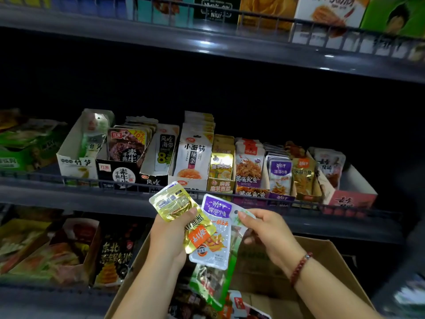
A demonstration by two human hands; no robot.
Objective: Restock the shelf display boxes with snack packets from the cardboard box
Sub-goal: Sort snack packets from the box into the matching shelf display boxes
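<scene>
My left hand (169,238) grips a fan of snack packets: a yellow packet (173,202) on top, a gold packet with an orange label (199,233) under it. My right hand (266,231) pinches the upper edge of a purple-and-white fish packet (217,229) and a long green packet (213,286) hanging behind it. Both hands are above the open cardboard box (322,261), which holds more packets. Just beyond them, the middle shelf carries a row of display boxes (195,180) with upright packets, including a purple box (279,178) of matching fish packets.
A wire rail (92,180) runs along the front of the middle shelf. The upper shelf (207,44) holds tall boxes behind its own rail. The lower shelf at left has more display boxes (76,249). A pink box (351,196) stands at the right end of the row.
</scene>
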